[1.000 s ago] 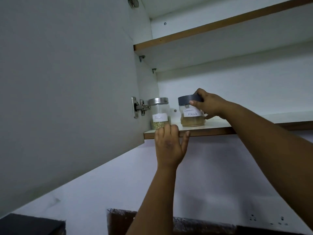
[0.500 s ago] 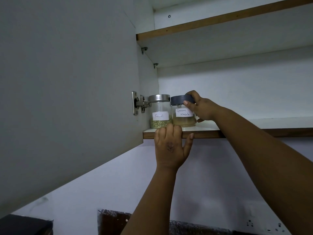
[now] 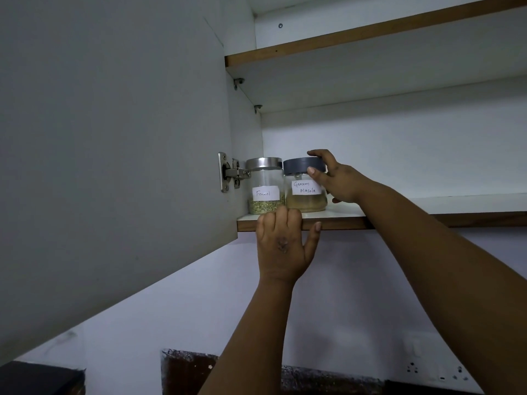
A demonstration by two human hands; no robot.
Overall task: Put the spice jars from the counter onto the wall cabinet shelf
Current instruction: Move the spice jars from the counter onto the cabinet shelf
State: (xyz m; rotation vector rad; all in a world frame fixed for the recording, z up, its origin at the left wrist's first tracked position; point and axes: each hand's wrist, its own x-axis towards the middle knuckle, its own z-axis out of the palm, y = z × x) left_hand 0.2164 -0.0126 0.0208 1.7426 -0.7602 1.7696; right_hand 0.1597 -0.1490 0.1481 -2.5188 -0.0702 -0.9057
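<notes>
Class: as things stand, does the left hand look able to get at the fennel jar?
Probably yes: the left hand grips the shelf edge just below the fennel jar, with nothing between them.

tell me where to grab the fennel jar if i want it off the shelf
Take the Fennel jar by its steel lid, from the front and above. The Garam Masala jar sits tight against its right side and the cabinet wall and hinge crowd its left, so a hand has little room around the glass body.
</notes>
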